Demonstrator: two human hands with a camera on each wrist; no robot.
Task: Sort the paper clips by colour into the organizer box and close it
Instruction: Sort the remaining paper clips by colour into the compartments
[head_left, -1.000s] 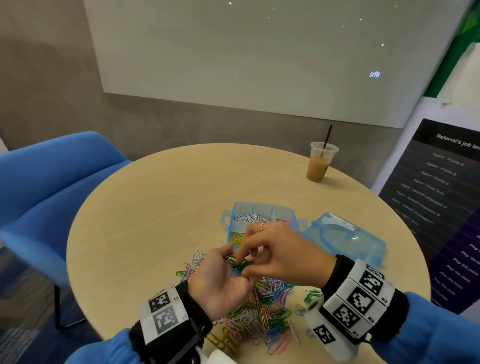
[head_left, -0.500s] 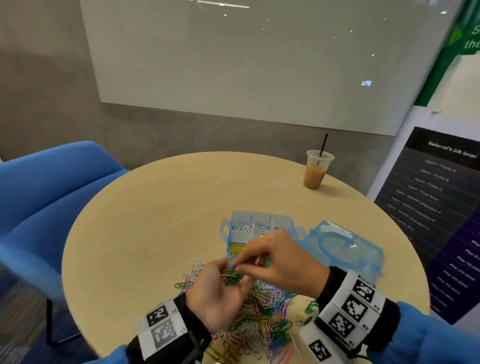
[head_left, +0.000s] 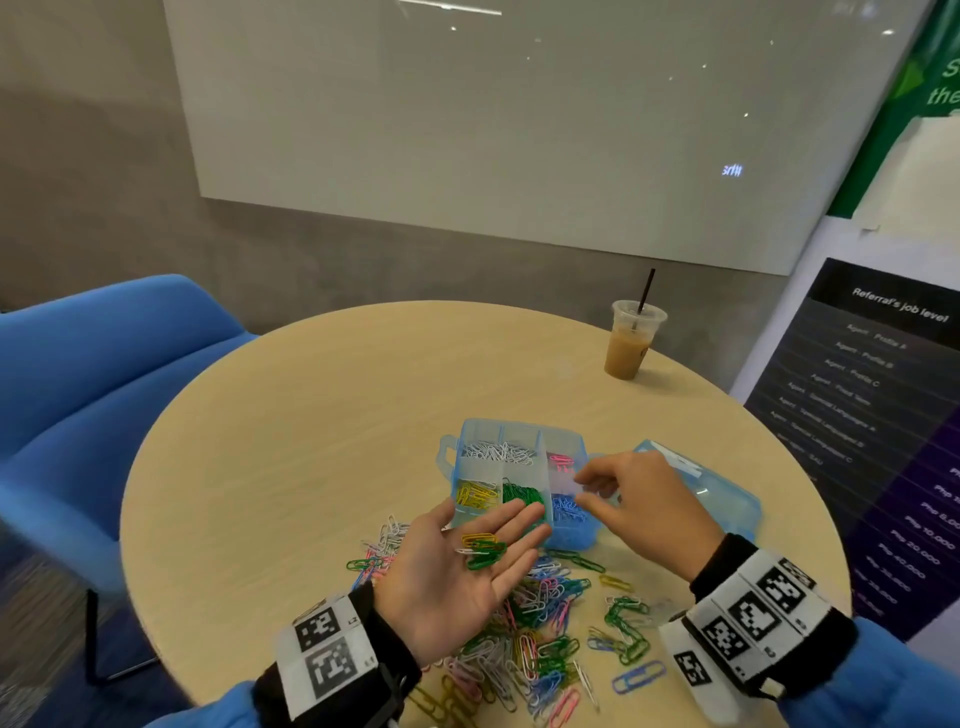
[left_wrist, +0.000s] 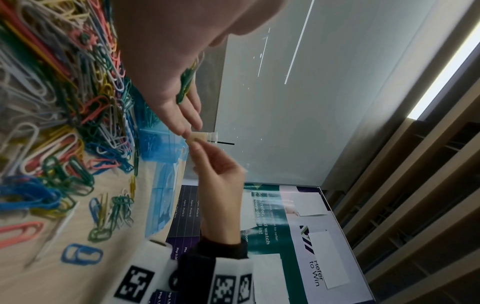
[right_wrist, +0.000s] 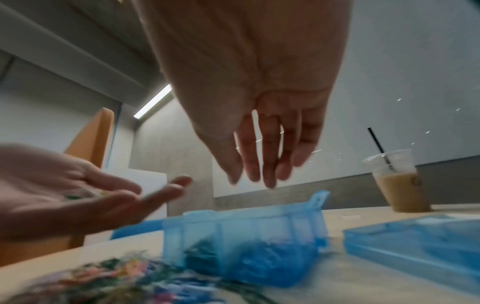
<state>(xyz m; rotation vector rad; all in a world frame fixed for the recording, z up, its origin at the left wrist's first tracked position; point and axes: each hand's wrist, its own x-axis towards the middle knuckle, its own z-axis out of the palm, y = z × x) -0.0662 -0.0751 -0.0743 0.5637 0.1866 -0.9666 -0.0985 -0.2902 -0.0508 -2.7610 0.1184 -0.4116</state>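
Mixed-colour paper clips (head_left: 530, 639) lie heaped nearest the person, before the organizer box (head_left: 522, 483). Left hand (head_left: 457, 577), flat, palm up, carries green and yellow clips (head_left: 482, 551). Right hand (head_left: 639, 506), fingers loose, hovers over the box's sorted compartments; its lid (head_left: 727, 499) lies just right.

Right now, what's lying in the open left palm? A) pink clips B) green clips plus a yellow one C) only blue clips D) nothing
B: the left hand is held flat, palm up, beside the organizer box, with a few green clips and a yellow clip resting on it.
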